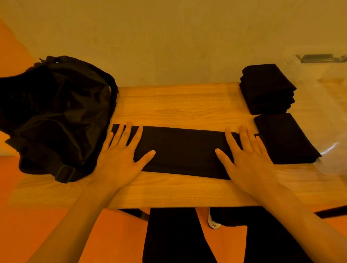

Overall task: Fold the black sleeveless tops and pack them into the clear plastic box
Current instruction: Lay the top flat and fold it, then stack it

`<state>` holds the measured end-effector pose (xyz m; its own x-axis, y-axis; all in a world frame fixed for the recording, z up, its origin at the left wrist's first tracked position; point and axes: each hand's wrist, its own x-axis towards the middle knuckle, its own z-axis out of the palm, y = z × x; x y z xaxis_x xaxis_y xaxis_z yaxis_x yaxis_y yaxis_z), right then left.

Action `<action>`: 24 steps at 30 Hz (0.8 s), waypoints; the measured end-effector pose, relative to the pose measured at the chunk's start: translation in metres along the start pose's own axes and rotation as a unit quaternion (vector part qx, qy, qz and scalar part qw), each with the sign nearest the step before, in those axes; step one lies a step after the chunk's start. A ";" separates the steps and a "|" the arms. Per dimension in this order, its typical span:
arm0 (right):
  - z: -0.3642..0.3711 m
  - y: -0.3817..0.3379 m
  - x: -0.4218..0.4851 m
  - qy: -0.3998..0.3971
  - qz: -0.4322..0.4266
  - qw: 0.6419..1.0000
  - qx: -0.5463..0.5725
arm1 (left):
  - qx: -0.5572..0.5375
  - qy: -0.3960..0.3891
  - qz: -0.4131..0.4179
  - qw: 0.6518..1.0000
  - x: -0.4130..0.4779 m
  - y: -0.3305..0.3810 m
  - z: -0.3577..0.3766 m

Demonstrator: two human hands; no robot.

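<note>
1. Fingers (120,136) of both hands lie straight and spread, gripping nothing. The left hand (120,158) presses flat on the left end of the black top (181,150), and the right hand (246,158) presses on its right end
2. That top lies as a long narrow strip across the near part of the wooden table (177,103), between a black bag (56,115) on the left and a single folded top (283,139) touching its right end
3. A stack of folded tops (267,88) sits behind that one, beside the clear plastic box (333,110) at the right edge; whether anything is packed in it I cannot tell
4. The step in hand looks like smoothing the strip before folding it across its length
5. To do it well, sweep the palms outward from the middle so wrinkles leave at the ends, and keep the long edges parallel
6. Then carry one end over to meet the other squarely — one hand pinning, one lifting — so the layers don't slide and the packet matches the folded ones
</note>
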<state>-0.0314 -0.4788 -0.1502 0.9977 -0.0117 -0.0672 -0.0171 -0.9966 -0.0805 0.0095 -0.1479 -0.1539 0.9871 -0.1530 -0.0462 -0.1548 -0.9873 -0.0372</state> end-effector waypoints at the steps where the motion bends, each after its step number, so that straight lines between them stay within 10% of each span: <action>1: 0.001 -0.003 -0.010 0.007 0.007 1.000 0.000 | 0.001 0.002 0.016 1.000 0.005 -0.001 -0.001; 7: -0.005 -0.011 -0.043 -0.006 0.012 1.000 -0.024 | 0.025 0.029 0.093 0.995 0.039 0.007 -0.016; 11: -0.028 -0.001 -0.020 -0.015 -0.147 0.988 -0.050 | -0.001 0.118 0.009 0.993 0.018 0.034 -0.024; 16: -0.038 0.021 0.007 -0.103 -0.326 0.934 -0.101 | -0.033 0.019 -0.103 0.994 0.012 0.062 -0.018; 24: -0.023 0.029 -0.017 -0.091 -0.280 0.955 -0.046 | -0.032 -0.019 -0.123 0.992 0.035 0.057 -0.007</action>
<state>-0.0470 -0.5093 -0.1282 0.8205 0.5308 -0.2120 0.5297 -0.8455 -0.0670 0.0353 -0.2102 -0.1506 0.9923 0.0934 -0.0814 0.0945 -0.9955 0.0108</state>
